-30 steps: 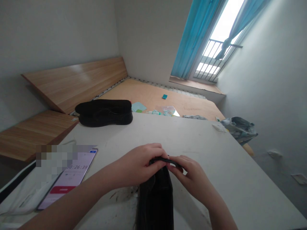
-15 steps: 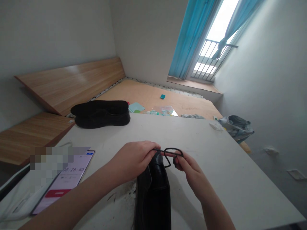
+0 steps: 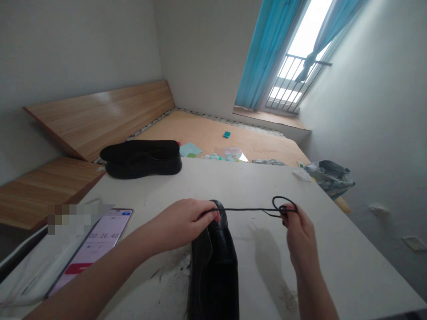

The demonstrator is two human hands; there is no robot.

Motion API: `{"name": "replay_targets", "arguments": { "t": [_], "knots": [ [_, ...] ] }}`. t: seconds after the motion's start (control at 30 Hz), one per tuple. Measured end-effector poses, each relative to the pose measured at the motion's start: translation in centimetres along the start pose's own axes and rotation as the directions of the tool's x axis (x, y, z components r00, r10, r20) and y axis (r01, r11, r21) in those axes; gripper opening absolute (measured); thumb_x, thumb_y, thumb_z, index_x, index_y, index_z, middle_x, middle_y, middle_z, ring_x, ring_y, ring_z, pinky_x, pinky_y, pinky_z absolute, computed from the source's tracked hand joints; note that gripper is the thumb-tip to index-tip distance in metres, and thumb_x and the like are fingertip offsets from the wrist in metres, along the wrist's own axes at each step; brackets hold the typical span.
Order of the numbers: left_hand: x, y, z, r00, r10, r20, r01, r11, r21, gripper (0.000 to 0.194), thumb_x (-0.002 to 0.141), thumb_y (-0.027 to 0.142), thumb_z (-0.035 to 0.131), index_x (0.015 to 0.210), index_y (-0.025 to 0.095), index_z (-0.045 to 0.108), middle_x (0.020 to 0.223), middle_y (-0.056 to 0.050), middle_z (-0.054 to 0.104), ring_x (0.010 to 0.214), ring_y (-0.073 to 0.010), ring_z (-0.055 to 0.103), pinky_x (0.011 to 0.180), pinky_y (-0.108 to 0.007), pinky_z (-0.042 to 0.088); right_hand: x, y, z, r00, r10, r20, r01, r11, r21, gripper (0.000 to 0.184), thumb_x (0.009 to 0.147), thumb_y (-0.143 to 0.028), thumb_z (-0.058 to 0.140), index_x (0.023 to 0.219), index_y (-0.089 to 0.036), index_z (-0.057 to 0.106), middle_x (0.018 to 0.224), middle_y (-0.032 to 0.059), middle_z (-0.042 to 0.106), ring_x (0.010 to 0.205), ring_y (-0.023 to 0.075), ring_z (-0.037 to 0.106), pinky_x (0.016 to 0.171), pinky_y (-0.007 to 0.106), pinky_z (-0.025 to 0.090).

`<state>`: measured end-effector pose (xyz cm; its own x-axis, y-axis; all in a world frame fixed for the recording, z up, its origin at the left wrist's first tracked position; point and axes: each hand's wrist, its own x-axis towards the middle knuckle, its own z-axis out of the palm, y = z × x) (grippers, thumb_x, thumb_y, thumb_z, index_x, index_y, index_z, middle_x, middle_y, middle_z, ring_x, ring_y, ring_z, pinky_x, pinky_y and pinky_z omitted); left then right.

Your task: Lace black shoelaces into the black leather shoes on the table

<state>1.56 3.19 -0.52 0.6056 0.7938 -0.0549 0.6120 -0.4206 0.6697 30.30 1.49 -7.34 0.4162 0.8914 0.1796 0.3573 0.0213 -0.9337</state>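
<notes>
A black shoe (image 3: 218, 266) lies on the white table in front of me, its far end under my left hand. My left hand (image 3: 195, 216) pinches one part of a black shoelace (image 3: 247, 209) just above the shoe. Off to the right, my right hand (image 3: 300, 229) grips the lace too, with a loop standing up from its fingers. Between both hands the lace runs straight and taut, roughly level. Whether it is threaded into the shoe I cannot tell, as my left fingers cover that spot.
A second black shoe (image 3: 143, 159) sits at the table's far left. A phone showing a timer (image 3: 96, 244) lies at the left, partly blurred. Beyond the white table (image 3: 333, 249) is a bed board (image 3: 193, 126) with small items. A grey bag (image 3: 332, 175) stands past the right edge.
My right hand has moved away to the right, drawing the lace out into a straight line. My left hand stays near the shoe's far end.
</notes>
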Motion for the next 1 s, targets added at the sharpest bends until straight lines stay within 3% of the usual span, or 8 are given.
{"name": "replay_targets", "arguments": {
  "t": [0.07,0.13,0.27,0.37,0.5,0.63,0.83,1.0],
  "knots": [
    [-0.1,0.4,0.0,1.000,-0.003,0.027,0.004,1.000,-0.025,0.029,0.100,0.027,0.037,0.095,0.024,0.066,0.090,0.002,0.071,0.084,-0.0174,0.064,0.073,-0.026,0.042,0.1,0.1,-0.8,1.000,0.014,0.012,-0.014,0.999,0.041,0.028,0.085,-0.041,0.056,0.100,-0.018,0.063,0.087,0.0056,0.066,0.078,0.0208,0.060,0.069,0.032,0.049],
    [-0.2,1.0,0.5,0.999,-0.002,0.042,0.003,1.000,-0.011,0.032,0.101,0.028,0.035,0.094,0.024,0.066,0.088,0.001,0.071,0.082,-0.0176,0.065,0.071,-0.027,0.043,-1.3,-0.5,-0.5,0.983,0.004,0.185,-0.025,0.994,0.107,0.037,0.083,-0.039,0.061,0.114,-0.019,0.063,0.093,0.0056,0.069,0.082,0.0206,0.063,0.071,0.031,0.052],
    [-0.3,2.8,2.4,0.987,0.126,0.096,-0.143,0.969,0.203,0.029,0.100,0.024,0.038,0.089,0.019,0.065,0.084,-0.003,0.071,0.073,-0.0203,0.065,0.063,-0.029,0.044,-6.3,-2.4,2.5,0.809,-0.103,0.578,-0.029,0.976,0.214,0.048,0.090,-0.043,0.057,0.134,-0.024,0.054,0.130,0.0100,0.064,0.109,0.0242,0.064,0.091,0.038,0.053],
    [-0.6,3.7,3.8,0.942,0.283,0.179,-0.329,0.879,0.346,0.022,0.095,0.016,0.043,0.092,0.016,0.065,0.091,-0.007,0.071,0.079,-0.0238,0.065,0.068,-0.035,0.048,-8.5,-3.2,4.3,0.874,-0.182,0.450,0.123,0.980,0.159,0.037,0.093,-0.049,0.054,0.118,-0.024,0.064,0.120,0.0104,0.070,0.114,0.0264,0.062,0.096,0.041,0.051],
    [-1.4,3.6,3.8,0.957,0.270,0.101,-0.288,0.905,0.312,0.022,0.090,0.030,0.061,0.108,0.019,0.061,0.111,-0.008,0.065,0.103,-0.0278,0.059,0.086,-0.041,0.050,-7.1,-3.4,3.8,0.938,-0.229,0.260,0.249,0.967,-0.047,0.034,0.099,-0.045,0.041,0.085,-0.022,0.060,0.078,0.0047,0.068,0.072,0.0189,0.064,0.066,0.030,0.054],
    [-1.8,2.6,3.7,0.991,0.109,0.072,-0.128,0.925,0.358,0.058,0.074,0.031,0.074,0.125,0.015,0.054,0.128,-0.015,0.057,0.118,-0.0349,0.051,0.103,-0.052,0.041,-4.2,-1.6,1.7,0.876,-0.261,0.405,0.421,0.824,-0.379,0.032,0.099,-0.037,0.041,0.077,-0.021,0.058,0.074,0.0046,0.063,0.073,0.0207,0.061,0.067,0.032,0.052],
    [-1.2,2.6,3.5,0.990,0.064,0.127,-0.109,0.914,0.391,0.033,0.082,0.020,0.054,0.112,0.014,0.063,0.102,-0.013,0.070,0.096,-0.0318,0.065,0.084,-0.046,0.052,-3.3,1.5,-0.8,0.788,-0.297,0.539,0.607,0.514,-0.606,0.035,0.091,-0.030,0.057,0.125,-0.022,0.062,0.132,0.0171,0.059,0.114,0.0353,0.060,0.092,0.058,0.049],
    [-0.6,2.5,2.6,0.988,0.103,0.117,-0.144,0.891,0.431,0.025,0.093,0.024,0.044,0.096,0.018,0.068,0.087,-0.008,0.073,0.082,-0.0276,0.069,0.070,-0.038,0.052,-5.4,-3.6,-1.3,0.711,-0.453,0.537,0.686,0.615,-0.388,0.023,0.092,-0.024,0.054,0.113,-0.024,0.065,0.125,0.0125,0.064,0.115,0.0283,0.061,0.092,0.044,0.054]
  ]
}}
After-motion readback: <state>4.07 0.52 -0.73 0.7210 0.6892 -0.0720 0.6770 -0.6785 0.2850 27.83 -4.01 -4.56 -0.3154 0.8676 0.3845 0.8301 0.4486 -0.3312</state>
